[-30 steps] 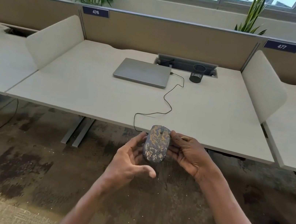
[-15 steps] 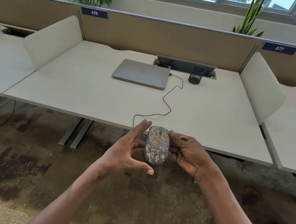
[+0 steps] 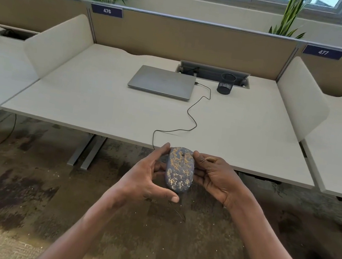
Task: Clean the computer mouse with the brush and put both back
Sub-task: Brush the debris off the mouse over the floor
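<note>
Mouse: you hold the computer mouse in front of you, in the air over the carpet, just before the near edge of the desk. Its top side faces up to you, the wheel end points to 12 o'clock. The surface is dark blue with many tan patches.
Left hand: your left hand is at the 9 o'clock side of the mouse. The fingers are spread in a curve; the forefinger reaches the top left corner of the mouse and the thumb lies under its near end, at 6 o'clock. It looks like a loose touch; I cannot tell if this hand really presses on the mouse.
Right hand: your right hand is at the 3 o'clock side, closed on the mouse, with the thumb at the top right corner and the fingers against its right edge.
Brush: I cannot find the brush with certainty. A thin pale thing shows beside your right thumb, but it is too small to name.
Cable: a black cable goes from the right side of the laptop, winds over the desk and drops over the near edge at 11 o'clock from the mouse.
Laptop: the grey laptop is closed and lies flat at 12 o'clock, far on the desk.
Pen cup: a black mesh cup stands upright at 1 o'clock, just right of the laptop.
</note>
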A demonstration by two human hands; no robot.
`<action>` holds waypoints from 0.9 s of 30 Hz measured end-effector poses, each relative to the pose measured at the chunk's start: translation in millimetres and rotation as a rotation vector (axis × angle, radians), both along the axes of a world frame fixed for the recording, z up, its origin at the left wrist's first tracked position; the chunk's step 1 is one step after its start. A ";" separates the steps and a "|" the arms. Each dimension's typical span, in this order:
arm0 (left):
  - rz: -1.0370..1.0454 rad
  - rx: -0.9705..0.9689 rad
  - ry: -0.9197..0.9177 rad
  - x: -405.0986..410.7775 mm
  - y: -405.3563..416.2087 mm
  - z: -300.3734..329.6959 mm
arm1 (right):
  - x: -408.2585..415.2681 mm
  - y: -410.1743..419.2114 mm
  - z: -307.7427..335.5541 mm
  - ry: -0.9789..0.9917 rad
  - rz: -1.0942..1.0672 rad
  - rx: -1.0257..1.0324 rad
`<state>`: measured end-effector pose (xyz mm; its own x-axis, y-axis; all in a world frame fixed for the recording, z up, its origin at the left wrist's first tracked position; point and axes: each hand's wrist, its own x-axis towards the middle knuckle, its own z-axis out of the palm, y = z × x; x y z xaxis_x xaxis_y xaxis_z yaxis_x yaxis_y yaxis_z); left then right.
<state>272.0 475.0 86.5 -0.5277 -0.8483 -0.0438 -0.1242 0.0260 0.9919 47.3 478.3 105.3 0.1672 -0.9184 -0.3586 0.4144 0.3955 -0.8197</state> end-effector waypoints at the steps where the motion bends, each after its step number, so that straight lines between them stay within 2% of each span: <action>1: -0.003 0.000 -0.006 -0.2 -1.0 -1.2 | -0.3 0.1 -0.2 0.001 0.003 0.003; 19: -0.044 0.028 -0.016 -2.3 -2.0 -2.3 | -5.4 1.0 1.1 0.026 0.038 -0.019; 27: -0.041 0.020 0.048 -7.1 0.0 -6.4 | -8.8 -3.0 0.4 0.047 0.056 -0.027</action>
<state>264.9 475.0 80.2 -0.5638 -0.8252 -0.0346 -0.0759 0.0100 0.9971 38.5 475.3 105.7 0.2025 -0.9175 -0.3424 0.3533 0.3946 -0.8482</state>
